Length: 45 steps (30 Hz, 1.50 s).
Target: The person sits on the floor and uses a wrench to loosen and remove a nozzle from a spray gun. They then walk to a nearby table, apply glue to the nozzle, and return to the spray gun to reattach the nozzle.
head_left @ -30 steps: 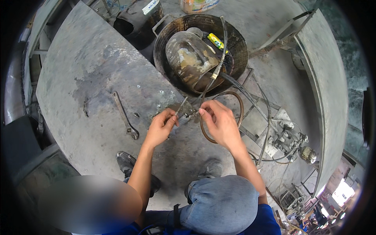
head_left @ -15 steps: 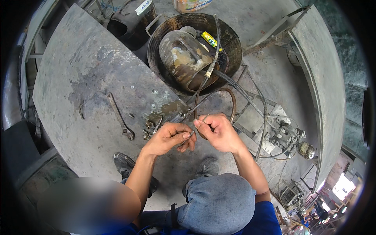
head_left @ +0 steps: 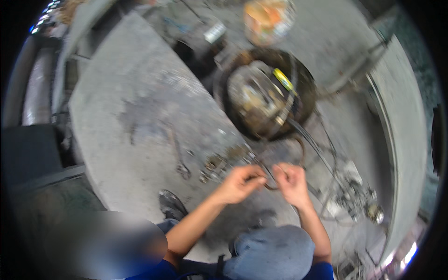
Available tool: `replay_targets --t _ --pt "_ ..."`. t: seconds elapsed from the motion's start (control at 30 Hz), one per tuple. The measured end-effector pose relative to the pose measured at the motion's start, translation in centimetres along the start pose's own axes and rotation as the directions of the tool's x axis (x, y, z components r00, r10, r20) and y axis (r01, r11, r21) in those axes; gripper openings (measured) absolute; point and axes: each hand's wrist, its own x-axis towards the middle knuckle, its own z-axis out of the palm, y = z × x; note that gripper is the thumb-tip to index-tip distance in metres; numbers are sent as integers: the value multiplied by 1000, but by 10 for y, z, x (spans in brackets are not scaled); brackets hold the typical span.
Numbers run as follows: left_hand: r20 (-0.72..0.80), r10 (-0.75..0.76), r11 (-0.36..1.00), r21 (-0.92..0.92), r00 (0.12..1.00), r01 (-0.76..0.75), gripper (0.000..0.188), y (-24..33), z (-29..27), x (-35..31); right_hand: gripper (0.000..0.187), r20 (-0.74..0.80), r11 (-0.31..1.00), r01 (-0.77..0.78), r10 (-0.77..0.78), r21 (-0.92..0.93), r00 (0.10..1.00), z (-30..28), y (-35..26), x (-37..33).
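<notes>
Here, left hand [head_left: 240, 185] near a stained grey surface [head_left: 105, 98], round basin [head_left: 306, 81] beyond

I see narrow gap between left hand [head_left: 241, 184] and right hand [head_left: 291, 184]; round tub [head_left: 305, 86] blocks way ahead; brown hose loop [head_left: 302, 151] just beyond right hand, dark hoses [head_left: 311, 141] slanting toward machine parts [head_left: 357, 198]; small fittings [head_left: 214, 163] crowd room beside left hand, wrench [head_left: 178, 151] farther left; I could pass over bare left part of grey surface [head_left: 107, 140].
</notes>
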Motion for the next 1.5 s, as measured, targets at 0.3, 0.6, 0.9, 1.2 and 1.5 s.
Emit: replay_targets --t 0.3,0.6,0.9,1.2,1.5 --pt "334 -162 984 -12 928 177 32 80 -16 29 23 71 670 549 -600 -499 797 -42 -69 0" --pt "570 -358 910 391 739 139 31 221 -41 46 36 224 451 641 -681 -621 697 -49 -144 -10" --pt "330 -632 774 245 701 584 33 346 20 -184 12 -129 923 343 -324 176 937 45 -302 -193" --pt "451 -776 612 708 441 352 27 450 78 -327 12 -324 888 148 1 435 946 101 -486 -384" --pt "558 -785 572 820 269 -28 21 522 74 -379 14 -421 575 130 407 808 811 233 -557 -451"
